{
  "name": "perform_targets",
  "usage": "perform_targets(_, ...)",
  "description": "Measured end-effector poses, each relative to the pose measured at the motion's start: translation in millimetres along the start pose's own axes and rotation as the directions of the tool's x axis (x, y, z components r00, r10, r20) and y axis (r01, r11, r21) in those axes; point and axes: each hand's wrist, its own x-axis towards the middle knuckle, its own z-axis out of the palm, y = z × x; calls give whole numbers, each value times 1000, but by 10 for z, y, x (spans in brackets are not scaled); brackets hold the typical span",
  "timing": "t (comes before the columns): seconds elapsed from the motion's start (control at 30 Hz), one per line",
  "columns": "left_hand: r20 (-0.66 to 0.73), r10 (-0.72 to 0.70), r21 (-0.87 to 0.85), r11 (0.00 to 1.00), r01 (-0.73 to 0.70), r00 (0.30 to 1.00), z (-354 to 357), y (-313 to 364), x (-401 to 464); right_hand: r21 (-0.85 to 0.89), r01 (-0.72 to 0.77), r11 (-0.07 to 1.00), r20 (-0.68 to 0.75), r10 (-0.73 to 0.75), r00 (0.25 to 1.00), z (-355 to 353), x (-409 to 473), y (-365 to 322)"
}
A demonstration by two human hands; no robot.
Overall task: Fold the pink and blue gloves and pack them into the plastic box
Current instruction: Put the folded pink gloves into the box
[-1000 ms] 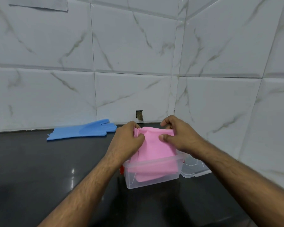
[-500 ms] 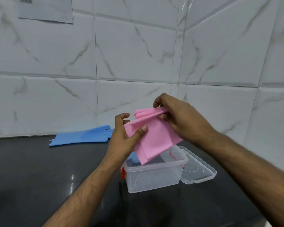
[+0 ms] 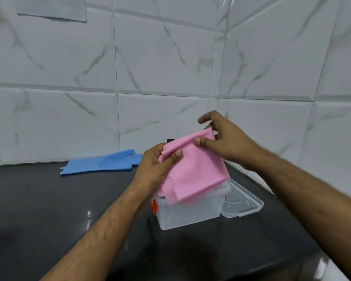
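Note:
A folded pink glove [image 3: 195, 169] hangs above the clear plastic box [image 3: 190, 213], its lower edge dipping just past the box's rim. My left hand [image 3: 156, 167] pinches the glove's upper left corner. My right hand [image 3: 225, 140] grips the upper right corner with thumb and fingers. The blue glove [image 3: 101, 162] lies flat on the black counter by the back wall, to the left of my hands. An orange latch [image 3: 154, 206] sits on the box's left side.
The box's clear lid [image 3: 241, 201] lies open flat to the right of the box. The black counter [image 3: 49, 209] meets white marble-tiled walls at the back and right, forming a corner behind the box. A paper sheet [image 3: 53, 9] hangs on the wall, upper left.
The pink glove was partly inside the box a second ago, was lifted out, and is now held lower with its bottom edge near the box's rim. The blue glove has not moved.

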Motion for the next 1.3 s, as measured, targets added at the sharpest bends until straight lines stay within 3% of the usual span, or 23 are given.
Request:
perform_targets(0.07, -15, -12, -21, 1000, 12, 1000, 21, -11, 8, 201, -158, 967, 60, 149, 987, 51, -68, 170)
perform_targets(0.13, -53, -26, -51, 998, 23, 998, 10, -25, 25, 283, -260, 923, 184, 214, 959, 80, -144, 305)
perform_targets(0.23, -86, -53, -84, 995, 46, 995, -28, -45, 50, 345, -243, 907, 245, 163, 956, 145, -205, 437)
perform_targets(0.33, -99, -69, -58, 996, 64, 993, -52, -73, 80, 349, -210, 913, 135, 173, 976, 196, -176, 431)
perform_targets(0.4, -108, -80, -26, 997, 77, 991, -98, -81, 111, 254, -166, 953, 48, 159, 986, 195, -119, 368)
perform_targets(0.47, -68, -90, 23, 996, 92, 994, -171, -87, 145, 51, -84, 995, -31, 85, 996, 173, -66, 296)
perform_targets(0.57, 14, -80, 57, 995, 80, 997, -259, -121, 164, -301, 8, 954, -142, -53, 988, 201, -68, 203)
perform_targets(0.63, 14, -54, 79, 995, 53, 998, -277, -153, 166, -367, 47, 929, -188, -124, 974, 273, -119, 165)
perform_targets(0.8, -39, 12, 94, 995, -8, 999, -305, -174, 179, -194, -7, 981, -177, -28, 984, 395, -211, 208)
perform_targets(0.93, -66, -16, 41, 999, 18, 998, -295, -140, 184, -9, -67, 998, -152, 65, 986, 340, -181, 205)
perform_targets(1.1, -152, -127, -121, 987, 109, 980, -214, -99, 202, -94, 14, 995, -170, -30, 985, 145, -85, 52)
perform_targets(1.2, -93, -167, -296, 946, 133, 982, -173, -36, 183, -55, 61, 997, -231, -72, 970, 57, -38, -95)
perform_targets(1.3, 44, -103, -479, 871, 112, 994, -145, 1, 143, 159, 58, 986, -200, -26, 980, 29, -26, -231)
